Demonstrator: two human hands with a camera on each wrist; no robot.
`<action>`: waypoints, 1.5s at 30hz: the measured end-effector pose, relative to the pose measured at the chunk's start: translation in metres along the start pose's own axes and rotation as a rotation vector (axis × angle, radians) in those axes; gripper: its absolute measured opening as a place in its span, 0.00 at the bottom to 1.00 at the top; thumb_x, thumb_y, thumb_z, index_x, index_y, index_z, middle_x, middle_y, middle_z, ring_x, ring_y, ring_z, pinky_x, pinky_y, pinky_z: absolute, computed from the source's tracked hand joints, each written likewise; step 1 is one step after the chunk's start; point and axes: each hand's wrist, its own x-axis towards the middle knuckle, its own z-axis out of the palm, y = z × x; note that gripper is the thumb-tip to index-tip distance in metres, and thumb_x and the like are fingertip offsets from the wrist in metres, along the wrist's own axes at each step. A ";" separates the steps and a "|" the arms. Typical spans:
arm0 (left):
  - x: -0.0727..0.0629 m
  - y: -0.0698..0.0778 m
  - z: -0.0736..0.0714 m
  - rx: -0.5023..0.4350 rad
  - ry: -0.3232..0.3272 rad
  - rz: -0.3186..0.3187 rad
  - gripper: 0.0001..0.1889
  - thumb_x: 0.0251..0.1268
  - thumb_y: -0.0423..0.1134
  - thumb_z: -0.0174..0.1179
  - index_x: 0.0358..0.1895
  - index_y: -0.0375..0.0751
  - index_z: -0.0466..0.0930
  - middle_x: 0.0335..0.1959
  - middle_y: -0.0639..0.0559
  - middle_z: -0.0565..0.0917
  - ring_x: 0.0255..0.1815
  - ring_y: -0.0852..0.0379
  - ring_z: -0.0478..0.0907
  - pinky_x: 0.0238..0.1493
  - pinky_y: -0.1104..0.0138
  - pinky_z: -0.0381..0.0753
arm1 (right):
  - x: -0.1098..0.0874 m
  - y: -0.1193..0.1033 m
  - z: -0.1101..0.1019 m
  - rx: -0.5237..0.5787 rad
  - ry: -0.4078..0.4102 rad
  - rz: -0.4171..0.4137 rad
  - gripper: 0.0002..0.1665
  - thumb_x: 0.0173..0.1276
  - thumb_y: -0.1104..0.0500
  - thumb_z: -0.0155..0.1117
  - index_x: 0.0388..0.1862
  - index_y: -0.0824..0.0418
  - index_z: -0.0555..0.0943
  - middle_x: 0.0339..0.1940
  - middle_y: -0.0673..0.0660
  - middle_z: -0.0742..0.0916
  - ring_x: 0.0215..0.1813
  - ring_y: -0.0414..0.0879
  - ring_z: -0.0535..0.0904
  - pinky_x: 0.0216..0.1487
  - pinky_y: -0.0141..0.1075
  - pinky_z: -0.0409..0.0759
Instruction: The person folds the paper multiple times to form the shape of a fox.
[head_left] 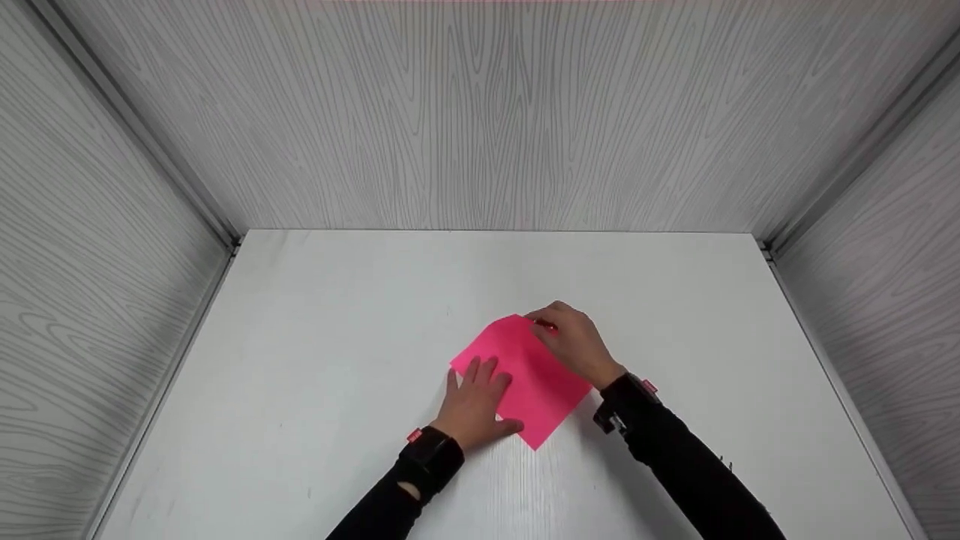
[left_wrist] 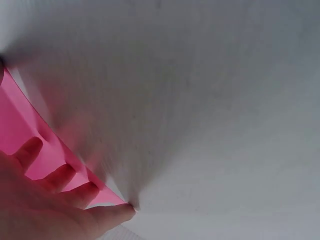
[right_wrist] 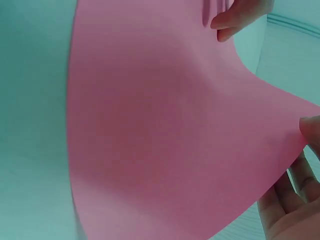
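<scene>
A bright pink sheet of paper [head_left: 536, 386] is on the white table, turned so that one corner points toward the person. Its far right corner is raised, and the right hand [head_left: 579, 346] pinches it between thumb and fingers. In the right wrist view the paper [right_wrist: 150, 120] bows up toward the right thumb [right_wrist: 311, 131], with the other fingers beneath. The left hand [head_left: 474, 409] rests with spread fingers on the left edge of the sheet. The left wrist view shows these fingertips [left_wrist: 62, 176] touching the paper along its edge.
The white tabletop [head_left: 337, 337] surrounds the sheet. A wood-grain panel [head_left: 480, 112] rises at the back, with similar panels at the left [head_left: 97, 262] and right [head_left: 877, 225]. Black bands [head_left: 431, 457] with cameras circle both wrists.
</scene>
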 end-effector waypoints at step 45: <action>-0.010 -0.029 -0.008 0.099 -0.121 0.145 0.41 0.65 0.69 0.59 0.80 0.61 0.66 0.80 0.42 0.60 0.83 0.38 0.50 0.75 0.33 0.53 | -0.077 0.026 -0.009 -0.295 -0.305 -0.332 0.19 0.68 0.59 0.75 0.58 0.57 0.89 0.69 0.58 0.82 0.75 0.57 0.72 0.66 0.48 0.78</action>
